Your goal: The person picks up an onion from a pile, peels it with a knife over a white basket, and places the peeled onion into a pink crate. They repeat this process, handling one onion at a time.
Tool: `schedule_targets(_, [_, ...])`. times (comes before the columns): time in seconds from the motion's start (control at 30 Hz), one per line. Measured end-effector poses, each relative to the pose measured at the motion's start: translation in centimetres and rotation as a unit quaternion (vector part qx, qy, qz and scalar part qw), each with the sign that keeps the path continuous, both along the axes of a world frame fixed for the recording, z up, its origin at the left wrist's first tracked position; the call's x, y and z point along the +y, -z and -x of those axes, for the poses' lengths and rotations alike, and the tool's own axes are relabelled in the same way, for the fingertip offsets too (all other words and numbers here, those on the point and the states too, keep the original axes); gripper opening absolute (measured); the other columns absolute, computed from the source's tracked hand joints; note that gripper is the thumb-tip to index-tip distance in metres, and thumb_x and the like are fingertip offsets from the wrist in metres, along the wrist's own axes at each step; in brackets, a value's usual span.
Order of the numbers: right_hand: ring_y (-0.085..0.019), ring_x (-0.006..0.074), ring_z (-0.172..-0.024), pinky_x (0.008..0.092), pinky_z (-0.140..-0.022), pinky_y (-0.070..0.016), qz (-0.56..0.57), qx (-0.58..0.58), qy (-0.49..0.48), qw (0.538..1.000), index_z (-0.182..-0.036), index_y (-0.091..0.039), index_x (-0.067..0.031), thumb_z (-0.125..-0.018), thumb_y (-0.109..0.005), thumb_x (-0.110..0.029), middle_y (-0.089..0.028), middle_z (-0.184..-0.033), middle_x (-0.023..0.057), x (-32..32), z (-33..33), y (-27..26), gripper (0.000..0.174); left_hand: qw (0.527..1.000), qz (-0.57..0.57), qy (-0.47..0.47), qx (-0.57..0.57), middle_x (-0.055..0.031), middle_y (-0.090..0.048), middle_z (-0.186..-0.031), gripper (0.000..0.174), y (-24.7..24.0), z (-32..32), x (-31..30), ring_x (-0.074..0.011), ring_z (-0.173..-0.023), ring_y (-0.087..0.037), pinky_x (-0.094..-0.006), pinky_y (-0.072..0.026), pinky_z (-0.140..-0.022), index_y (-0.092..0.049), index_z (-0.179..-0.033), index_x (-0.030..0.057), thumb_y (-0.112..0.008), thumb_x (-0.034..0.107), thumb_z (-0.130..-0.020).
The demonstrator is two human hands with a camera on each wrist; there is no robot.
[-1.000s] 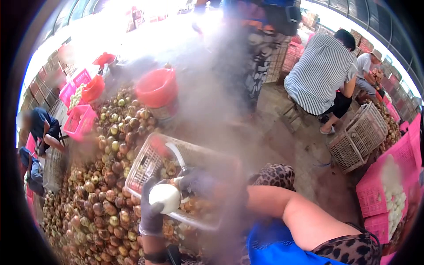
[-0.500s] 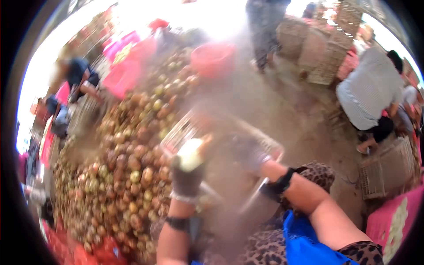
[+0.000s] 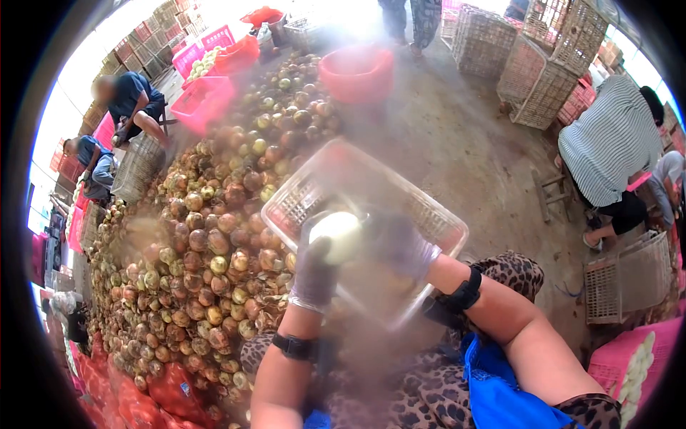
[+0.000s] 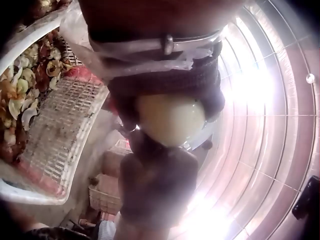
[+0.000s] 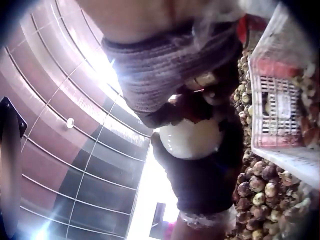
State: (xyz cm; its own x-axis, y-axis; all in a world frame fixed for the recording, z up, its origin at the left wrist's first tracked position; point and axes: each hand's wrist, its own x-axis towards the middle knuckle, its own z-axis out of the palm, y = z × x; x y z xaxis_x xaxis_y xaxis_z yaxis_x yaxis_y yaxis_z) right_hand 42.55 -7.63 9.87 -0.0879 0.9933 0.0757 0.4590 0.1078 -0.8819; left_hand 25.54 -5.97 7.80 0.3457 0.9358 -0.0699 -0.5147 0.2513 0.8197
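A peeled white onion [image 3: 336,232] sits in the gloved left hand [image 3: 315,268], whose fingers curl round it above a white plastic basket [image 3: 436,211]. Right beside it is the gloved right hand [image 3: 400,243], its fingers blurred in the head view. In the right wrist view the right hand [image 5: 175,80] has curled fingers against the top of the onion [image 5: 190,140], round a small brownish thing that is too dark to name. Loose peels [image 4: 25,90] lie inside the basket in the left wrist view.
A large heap of unpeeled onions [image 3: 207,250] spreads left of the basket, with red net bags [image 3: 143,393] at its near end. Beyond stand a red bucket [image 3: 356,75] and pink crates [image 3: 202,102]. Seated people work at both sides; a pink crate [image 3: 622,357] with white onions is at right.
The head view has swung, so the hands and basket appear farther right. The white-handled tool seen near the hands a second ago is no longer distinguishable. The left hand still holds the onion.
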Motion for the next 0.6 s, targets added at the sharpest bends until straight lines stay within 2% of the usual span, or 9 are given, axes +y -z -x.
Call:
schedule_targets(0.07, [-0.062, 0.0151, -0.077, 0.0299, -0.073, -0.0493, -0.030, 0.008, 0.001, 1.000, -0.110, -0.060, -0.0044, -0.072, -0.068, -0.017, -0.066, -0.087, 0.0074, -0.3, -0.2, 0.1, 0.041, 1.000, 0.005, 0.004, 0.002, -0.0121, -0.055, -0.111, 0.070, 0.2, -0.1, -0.3, -0.0240, -0.100, -0.057, -0.0350, -0.0506, -0.082, -0.045, -0.123, 0.0051, -0.068, 0.045, -0.070])
schedule_targets(0.17, [-0.061, 0.0140, -0.076, 0.0299, -0.071, -0.0498, 0.038, 0.185, 0.016, 0.982, -0.102, -0.062, -0.0045, -0.075, -0.067, -0.013, -0.064, -0.083, 0.0070, 0.3, -0.6, 3.0, 0.029, 0.999, 0.005, 0.016, -0.036, -0.0121, -0.055, -0.112, 0.073, 0.0, 0.1, -0.8, -0.0242, -0.100, -0.057, -0.0345, -0.0508, -0.082, -0.045, -0.123, 0.0044, -0.068, 0.049, -0.070])
schedule_targets(0.23, [-0.060, 0.0136, -0.074, 0.0298, -0.068, -0.0501, -0.133, -0.052, 0.031, 0.989, -0.097, -0.062, -0.0034, -0.076, -0.066, -0.013, -0.063, -0.080, 0.0059, 0.2, -0.3, 3.1, 0.023, 1.000, 0.004, -0.005, -0.020, -0.0124, -0.055, -0.114, 0.074, 0.3, 0.0, -0.8, -0.0249, -0.102, -0.057, -0.0354, -0.0493, -0.086, -0.046, -0.123, 0.0030, -0.068, 0.050, -0.071])
schedule_targets(0.3, [-0.058, 0.0133, -0.071, 0.0296, -0.065, -0.0498, -0.099, 0.006, 0.061, 0.993, -0.091, -0.061, -0.0030, -0.077, -0.066, -0.013, -0.061, -0.077, 0.0059, -0.1, 0.0, 2.1, 0.019, 0.999, 0.040, 0.012, -0.034, -0.0130, -0.055, -0.116, 0.074, 1.0, 0.5, -0.2, -0.0261, -0.105, -0.056, -0.0384, -0.0457, -0.093, -0.046, -0.123, 0.0000, -0.069, 0.050, -0.073])
schedule_targets(0.37, [-0.057, 0.0130, -0.067, 0.0291, -0.062, -0.0490, 0.146, 0.344, 0.104, 0.922, -0.085, -0.061, -0.0032, -0.076, -0.067, -0.015, -0.060, -0.074, 0.0069, -1.4, 0.6, -2.5, 0.016, 0.990, 0.078, -0.004, -0.121, -0.0129, -0.056, -0.115, 0.073, 0.5, 0.3, -0.2, -0.0260, -0.106, -0.056, -0.0391, -0.0456, -0.094, -0.046, -0.123, -0.0005, -0.069, 0.048, -0.073])
schedule_targets(0.43, [-0.055, 0.0133, -0.063, 0.0294, -0.059, -0.0480, -0.054, 0.166, 0.100, 0.980, -0.081, -0.061, -0.0034, -0.075, -0.067, -0.016, -0.060, -0.072, 0.0072, -0.9, 1.3, 0.2, 0.016, 0.984, 0.091, -0.032, -0.151, -0.0126, -0.057, -0.114, 0.071, 0.5, 0.2, -0.1, -0.0261, -0.105, -0.056, -0.0388, -0.0472, -0.093, -0.046, -0.123, -0.0006, -0.070, 0.046, -0.075])
schedule_targets(0.5, [-0.054, 0.0131, -0.060, 0.0294, -0.057, -0.0471, -0.132, 0.050, 0.098, 0.985, -0.079, -0.060, -0.0035, -0.074, -0.067, -0.016, -0.060, -0.070, 0.0071, -0.5, 1.4, 1.6, 0.015, 0.993, 0.044, -0.033, -0.106, -0.0127, -0.057, -0.114, 0.071, 0.5, 0.0, 0.1, -0.0264, -0.105, -0.056, -0.0388, -0.0475, -0.093, -0.046, -0.123, -0.0007, -0.069, 0.046, -0.075])
schedule_targets(0.57, [-0.053, 0.0123, -0.058, 0.0291, -0.056, -0.0462, -0.090, 0.005, 0.104, 0.991, -0.078, -0.060, -0.0035, -0.072, -0.067, -0.015, -0.059, -0.069, 0.0065, -0.1, 1.4, 1.8, 0.015, 0.996, 0.025, -0.025, -0.081, -0.0127, -0.057, -0.115, 0.072, 0.3, -0.3, 0.1, -0.0266, -0.105, -0.057, -0.0388, -0.0475, -0.094, -0.046, -0.123, -0.0009, -0.069, 0.047, -0.075])
schedule_targets(0.6, [-0.053, 0.0120, -0.058, 0.0289, -0.056, -0.0460, -0.061, 0.103, 0.096, 0.988, -0.077, -0.059, -0.0032, -0.072, -0.067, -0.014, -0.059, -0.068, 0.0058, 0.5, 1.4, 3.5, 0.014, 0.996, 0.028, -0.022, -0.078, -0.0127, -0.056, -0.115, 0.072, 0.0, -0.2, 0.0, -0.0266, -0.105, -0.056, -0.0389, -0.0475, -0.094, -0.046, -0.123, -0.0010, -0.069, 0.047, -0.075])
